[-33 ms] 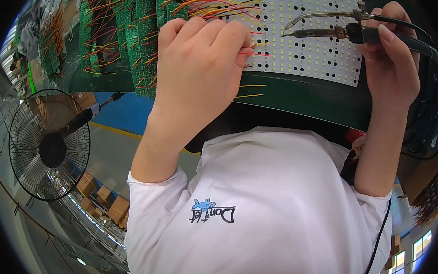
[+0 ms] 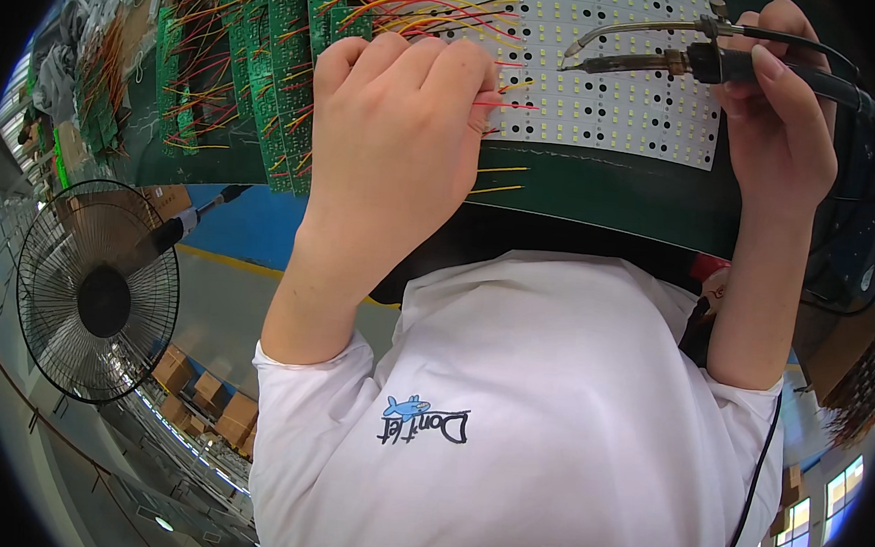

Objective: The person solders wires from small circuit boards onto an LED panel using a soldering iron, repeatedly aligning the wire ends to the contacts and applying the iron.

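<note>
My right hand (image 2: 785, 129) is closed round the handle of a soldering iron (image 2: 636, 63), its tip pointing left, at or just above a white LED board (image 2: 616, 134). A thin curved metal tube (image 2: 638, 26) clamped to the iron ends close to that tip. My left hand (image 2: 401, 131), back upward, is closed over the board's left part. Thin red wires (image 2: 508, 105) and yellow ones stick out beside its fingertips, which are partly hidden; the fingers seem to pinch them. Left of this hand stand green circuit boards (image 2: 269, 73) in rows, with red, yellow and black wires.
The dark green worktop (image 2: 603, 188) runs along the front of the LED board. A black fan (image 2: 103, 298) stands at the left, below more wired boards. Cardboard boxes (image 2: 219, 401) lie farther off. The iron's dark cable (image 2: 849, 93) runs off to the right.
</note>
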`<action>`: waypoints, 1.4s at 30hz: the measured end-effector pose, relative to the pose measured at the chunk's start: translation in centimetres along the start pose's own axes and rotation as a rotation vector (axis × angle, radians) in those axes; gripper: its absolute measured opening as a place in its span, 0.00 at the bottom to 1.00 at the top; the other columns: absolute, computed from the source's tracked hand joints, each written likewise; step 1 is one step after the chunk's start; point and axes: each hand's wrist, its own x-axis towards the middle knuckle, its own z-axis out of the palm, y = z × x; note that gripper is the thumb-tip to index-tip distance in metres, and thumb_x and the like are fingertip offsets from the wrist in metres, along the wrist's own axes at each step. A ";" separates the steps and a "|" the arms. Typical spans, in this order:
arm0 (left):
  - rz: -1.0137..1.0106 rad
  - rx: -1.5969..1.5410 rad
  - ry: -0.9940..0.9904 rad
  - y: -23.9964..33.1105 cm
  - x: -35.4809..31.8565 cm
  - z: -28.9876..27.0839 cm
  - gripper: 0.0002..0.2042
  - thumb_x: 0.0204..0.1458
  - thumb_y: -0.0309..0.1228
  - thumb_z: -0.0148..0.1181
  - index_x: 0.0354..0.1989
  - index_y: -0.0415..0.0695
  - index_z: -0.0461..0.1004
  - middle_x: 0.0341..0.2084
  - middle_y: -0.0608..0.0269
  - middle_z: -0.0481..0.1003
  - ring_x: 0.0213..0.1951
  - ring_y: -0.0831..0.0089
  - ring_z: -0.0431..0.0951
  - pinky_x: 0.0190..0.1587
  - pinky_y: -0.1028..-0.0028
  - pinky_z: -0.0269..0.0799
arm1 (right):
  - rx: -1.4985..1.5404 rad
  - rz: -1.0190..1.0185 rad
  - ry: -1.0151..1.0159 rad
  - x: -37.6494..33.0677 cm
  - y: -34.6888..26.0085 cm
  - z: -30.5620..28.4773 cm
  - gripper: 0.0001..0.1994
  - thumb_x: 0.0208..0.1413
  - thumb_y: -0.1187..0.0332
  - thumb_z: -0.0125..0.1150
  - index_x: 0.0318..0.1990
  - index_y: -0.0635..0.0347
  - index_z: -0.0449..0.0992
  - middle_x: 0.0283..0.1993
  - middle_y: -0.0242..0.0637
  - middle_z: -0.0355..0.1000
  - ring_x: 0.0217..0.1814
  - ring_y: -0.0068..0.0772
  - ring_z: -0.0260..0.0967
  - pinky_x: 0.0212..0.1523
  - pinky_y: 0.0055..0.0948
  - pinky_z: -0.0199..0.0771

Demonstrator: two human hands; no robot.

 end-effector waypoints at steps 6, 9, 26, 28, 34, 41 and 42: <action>-0.037 0.042 0.027 -0.6 0.1 0.2 0.06 0.51 0.25 0.62 0.35 0.46 0.73 0.31 0.65 0.75 0.35 0.61 0.73 0.44 0.64 0.64 | 0.044 0.100 -0.127 0.3 -0.5 -1.3 0.06 0.58 0.73 0.51 0.40 0.61 0.62 0.34 0.36 0.65 0.33 0.18 0.59 0.32 0.17 0.58; 0.043 -0.008 -0.002 -1.1 0.2 -0.1 0.05 0.51 0.25 0.62 0.34 0.46 0.73 0.30 0.64 0.74 0.36 0.60 0.73 0.44 0.63 0.64 | 0.031 0.113 -0.127 0.1 -0.5 -1.7 0.06 0.58 0.72 0.50 0.39 0.61 0.61 0.33 0.36 0.64 0.34 0.19 0.59 0.32 0.17 0.59; 0.013 -0.045 0.079 -0.9 -0.1 0.5 0.06 0.47 0.21 0.63 0.31 0.44 0.72 0.27 0.62 0.72 0.32 0.60 0.72 0.38 0.62 0.66 | 0.093 0.130 -0.182 0.4 -0.6 -2.1 0.06 0.59 0.74 0.48 0.41 0.63 0.61 0.35 0.40 0.66 0.36 0.22 0.61 0.34 0.20 0.60; 0.019 -0.049 0.064 -1.3 0.0 0.2 0.06 0.46 0.21 0.64 0.30 0.44 0.72 0.26 0.62 0.72 0.30 0.59 0.72 0.37 0.62 0.66 | 0.079 0.130 -0.194 0.4 -0.7 -2.2 0.05 0.60 0.74 0.47 0.42 0.64 0.62 0.35 0.40 0.65 0.36 0.22 0.61 0.34 0.19 0.61; -0.023 0.118 0.002 0.4 0.5 0.0 0.08 0.45 0.18 0.61 0.32 0.43 0.72 0.25 0.62 0.70 0.32 0.59 0.72 0.40 0.63 0.67 | 0.114 0.125 -0.175 0.3 -0.7 -2.2 0.05 0.60 0.74 0.47 0.41 0.64 0.62 0.35 0.40 0.65 0.36 0.22 0.61 0.34 0.19 0.61; -0.014 0.030 0.043 0.7 0.2 -0.2 0.11 0.43 0.15 0.58 0.35 0.44 0.72 0.29 0.62 0.73 0.36 0.59 0.73 0.44 0.62 0.66 | 0.109 0.118 -0.176 0.2 -0.7 -1.9 0.04 0.59 0.75 0.47 0.41 0.64 0.62 0.35 0.40 0.65 0.36 0.22 0.61 0.34 0.20 0.61; -0.012 0.027 0.043 0.1 0.2 -0.2 0.11 0.43 0.15 0.58 0.35 0.44 0.72 0.29 0.62 0.73 0.36 0.59 0.73 0.44 0.62 0.66 | 0.104 0.124 -0.158 0.1 -0.7 -1.8 0.04 0.59 0.75 0.48 0.40 0.64 0.62 0.35 0.40 0.65 0.37 0.22 0.61 0.35 0.20 0.61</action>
